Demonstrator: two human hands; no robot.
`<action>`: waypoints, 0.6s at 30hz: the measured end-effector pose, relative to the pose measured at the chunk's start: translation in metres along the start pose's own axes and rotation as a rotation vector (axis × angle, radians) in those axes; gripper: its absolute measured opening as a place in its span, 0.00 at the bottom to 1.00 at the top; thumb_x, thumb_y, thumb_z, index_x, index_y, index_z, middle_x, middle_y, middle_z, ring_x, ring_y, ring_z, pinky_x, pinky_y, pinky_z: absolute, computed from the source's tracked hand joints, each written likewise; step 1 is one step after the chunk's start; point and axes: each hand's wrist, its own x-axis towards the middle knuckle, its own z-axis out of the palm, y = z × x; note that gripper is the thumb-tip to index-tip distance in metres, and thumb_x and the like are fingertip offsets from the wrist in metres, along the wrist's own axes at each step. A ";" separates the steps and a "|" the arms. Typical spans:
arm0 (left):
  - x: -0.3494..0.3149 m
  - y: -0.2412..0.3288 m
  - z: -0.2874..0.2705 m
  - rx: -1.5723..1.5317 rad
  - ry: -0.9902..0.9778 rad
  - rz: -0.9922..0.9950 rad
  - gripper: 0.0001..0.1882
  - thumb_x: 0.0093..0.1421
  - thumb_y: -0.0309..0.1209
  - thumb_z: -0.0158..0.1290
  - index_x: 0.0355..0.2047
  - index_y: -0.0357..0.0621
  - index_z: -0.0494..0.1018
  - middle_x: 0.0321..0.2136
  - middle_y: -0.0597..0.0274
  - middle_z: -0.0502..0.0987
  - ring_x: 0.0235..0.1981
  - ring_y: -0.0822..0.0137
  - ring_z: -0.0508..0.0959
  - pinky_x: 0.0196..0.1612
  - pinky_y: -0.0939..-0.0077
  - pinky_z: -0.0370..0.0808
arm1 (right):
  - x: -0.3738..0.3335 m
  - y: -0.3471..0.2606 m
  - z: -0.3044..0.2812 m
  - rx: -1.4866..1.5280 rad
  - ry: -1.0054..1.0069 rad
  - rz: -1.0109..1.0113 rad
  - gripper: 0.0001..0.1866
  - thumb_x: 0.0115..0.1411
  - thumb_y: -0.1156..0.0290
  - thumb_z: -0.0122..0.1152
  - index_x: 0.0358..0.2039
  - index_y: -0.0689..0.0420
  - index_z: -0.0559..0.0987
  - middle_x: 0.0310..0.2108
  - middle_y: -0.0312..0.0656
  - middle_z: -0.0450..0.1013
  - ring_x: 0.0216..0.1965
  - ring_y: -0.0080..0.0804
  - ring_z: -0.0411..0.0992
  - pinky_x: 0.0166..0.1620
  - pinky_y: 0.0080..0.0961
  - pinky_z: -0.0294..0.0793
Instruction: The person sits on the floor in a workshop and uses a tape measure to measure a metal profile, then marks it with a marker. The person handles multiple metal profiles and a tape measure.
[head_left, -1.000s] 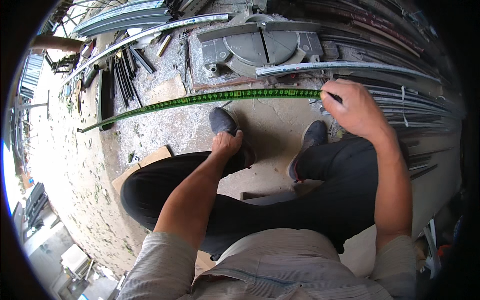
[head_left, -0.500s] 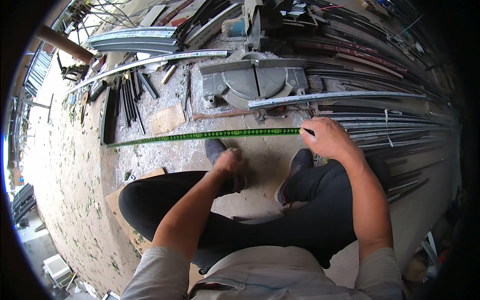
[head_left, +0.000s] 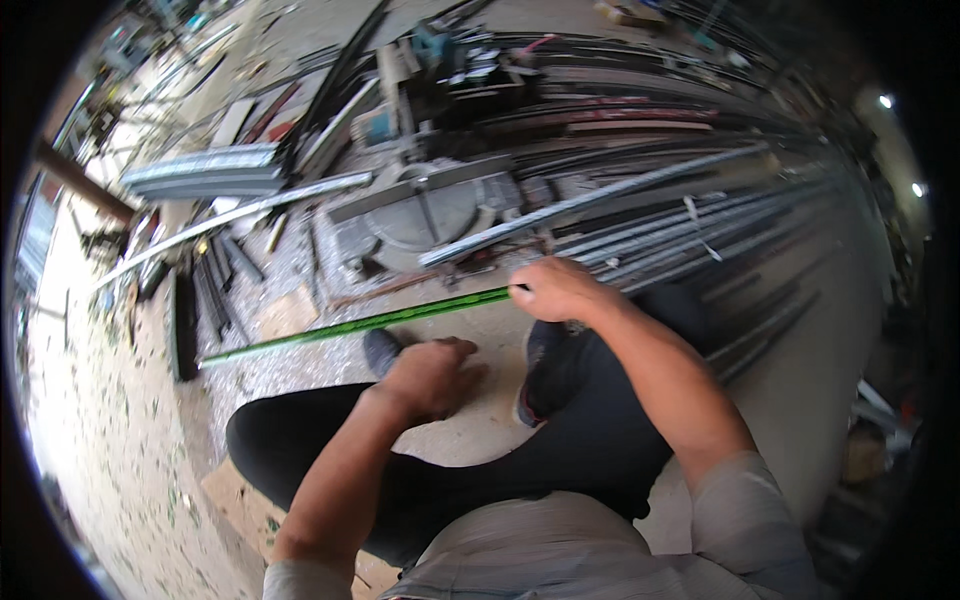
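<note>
A bright green tape measure stretches across the floor in front of me, its far end at the left beside a short dark metal profile. My right hand is closed around the other end of the tape; the case, if it is in the palm, is hidden. Above my left knee hovers my left hand, slightly blurred, fingers loosely apart and nothing visible in them. Beyond the tape stands a mitre saw, and a long silvery profile slants from its front edge to the right.
Long metal profiles lie bundled at the right with a white tie round them. More bars are heaped behind the saw. Short dark offcuts and a piece of brown cardboard lie at the left. My shoes stand just behind the tape.
The view has swung right and tilted, so the scene sits further left and the tape slants. My left hand has come nearer to me, its fingers loosening. My right hand keeps its grip.
</note>
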 end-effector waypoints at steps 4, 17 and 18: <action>-0.028 0.044 -0.055 -0.269 0.380 0.147 0.13 0.72 0.35 0.60 0.48 0.38 0.82 0.40 0.45 0.86 0.38 0.48 0.87 0.43 0.57 0.83 | -0.017 -0.009 -0.014 0.002 0.056 -0.021 0.15 0.66 0.60 0.55 0.37 0.55 0.85 0.39 0.56 0.82 0.44 0.63 0.80 0.48 0.57 0.77; -0.132 0.170 -0.162 0.087 1.099 0.816 0.10 0.61 0.34 0.60 0.35 0.40 0.80 0.26 0.59 0.79 0.26 0.67 0.76 0.31 0.73 0.72 | -0.011 -0.014 -0.054 -0.121 -0.112 -0.090 0.18 0.69 0.58 0.56 0.49 0.54 0.87 0.50 0.54 0.83 0.54 0.54 0.81 0.58 0.52 0.79; -0.133 0.172 -0.163 0.119 1.094 0.788 0.10 0.61 0.34 0.60 0.35 0.40 0.80 0.26 0.59 0.79 0.26 0.67 0.76 0.30 0.73 0.72 | -0.007 -0.014 -0.057 -0.111 -0.122 -0.102 0.19 0.70 0.58 0.56 0.49 0.56 0.87 0.50 0.55 0.83 0.55 0.54 0.81 0.58 0.51 0.79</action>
